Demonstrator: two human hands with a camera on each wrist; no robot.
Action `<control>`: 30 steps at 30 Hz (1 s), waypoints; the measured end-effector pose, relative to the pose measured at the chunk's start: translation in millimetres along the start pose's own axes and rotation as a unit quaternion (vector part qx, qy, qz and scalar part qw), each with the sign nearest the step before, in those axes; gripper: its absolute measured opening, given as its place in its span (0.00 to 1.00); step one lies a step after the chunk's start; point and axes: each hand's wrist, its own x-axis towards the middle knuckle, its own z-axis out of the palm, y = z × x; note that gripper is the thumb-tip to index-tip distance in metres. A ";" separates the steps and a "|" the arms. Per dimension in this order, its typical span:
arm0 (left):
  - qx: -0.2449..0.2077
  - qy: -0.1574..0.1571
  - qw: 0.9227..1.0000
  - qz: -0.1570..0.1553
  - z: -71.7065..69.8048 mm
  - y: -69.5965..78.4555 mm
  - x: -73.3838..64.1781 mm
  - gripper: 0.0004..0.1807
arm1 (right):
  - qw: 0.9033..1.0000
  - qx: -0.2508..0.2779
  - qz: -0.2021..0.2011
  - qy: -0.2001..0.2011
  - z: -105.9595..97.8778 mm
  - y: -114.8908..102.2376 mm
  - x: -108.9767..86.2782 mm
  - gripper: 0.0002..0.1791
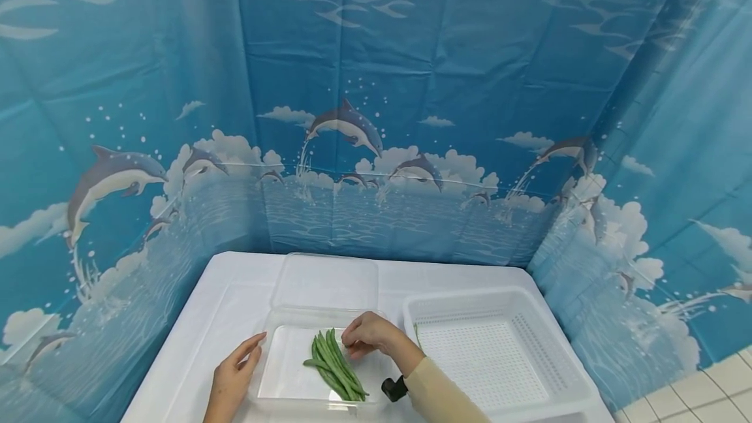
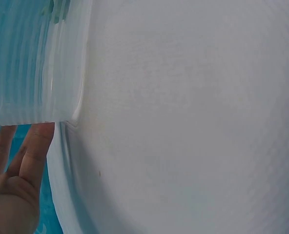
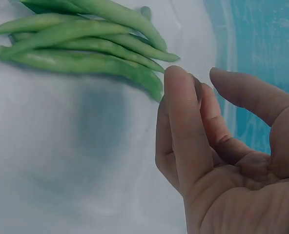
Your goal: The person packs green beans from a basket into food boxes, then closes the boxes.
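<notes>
A bunch of green beans (image 1: pixel 336 365) lies inside a clear plastic container (image 1: pixel 294 403) on the white table. My right hand (image 1: pixel 371 335) hovers over the right part of the container, close beside the beans' tips. In the right wrist view its bent fingers (image 3: pixel 186 122) and thumb stand apart, with nothing between them; the beans (image 3: pixel 81 46) lie just past the fingertips. At the container's left side is my left hand (image 1: pixel 234 374), fingers loosely extended. The left wrist view shows those fingertips (image 2: pixel 39 134) right at the edge of the ribbed container wall (image 2: pixel 61 78).
A white perforated basket (image 1: pixel 487 364) stands to the right, with a thin green bean (image 1: pixel 418 335) at its left wall. Behind the container lies a flat clear lid (image 1: pixel 326 284). A blue dolphin-print curtain (image 1: pixel 376 214) encloses the table's back and sides.
</notes>
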 end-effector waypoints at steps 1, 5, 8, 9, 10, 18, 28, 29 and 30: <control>0.000 0.000 1.000 0.000 -0.1 0.3 0.0 0.20 | 1.000 0.004 -0.002 0.000 -4.2 -1.4 -1.4 0.07; 0.001 -0.003 1.000 -0.002 -0.2 0.8 0.0 0.20 | 1.000 0.023 -0.010 -0.006 -25.6 -8.9 -10.2 0.12; 0.002 -0.006 1.000 -0.002 -0.4 1.0 -0.2 0.21 | 0.999 0.037 -0.020 -0.010 -44.9 -12.6 -18.2 0.12; 0.001 -0.006 1.000 -0.003 -0.5 1.0 -0.3 0.21 | 0.999 0.039 -0.024 -0.009 -51.7 -12.9 -21.3 0.12; 0.002 -0.007 1.000 -0.004 -0.5 1.2 -0.3 0.21 | 0.999 0.042 -0.030 -0.007 -58.9 -12.8 -24.6 0.12; 0.001 -0.013 1.000 -0.009 -1.2 1.2 0.1 0.21 | 0.997 0.065 -0.041 0.023 -116.5 6.1 -53.5 0.16; -0.007 -0.018 1.000 -0.014 -2.3 0.5 1.5 0.22 | 0.996 0.076 0.003 0.052 -154.1 54.2 -72.5 0.17; -0.007 -0.019 1.000 -0.015 -1.7 0.2 1.5 0.22 | 0.996 0.074 0.008 0.054 -155.6 58.9 -73.6 0.16; -0.007 -0.019 1.000 -0.015 -1.2 0.1 1.4 0.22 | 0.996 0.071 0.012 0.056 -156.8 63.5 -74.4 0.15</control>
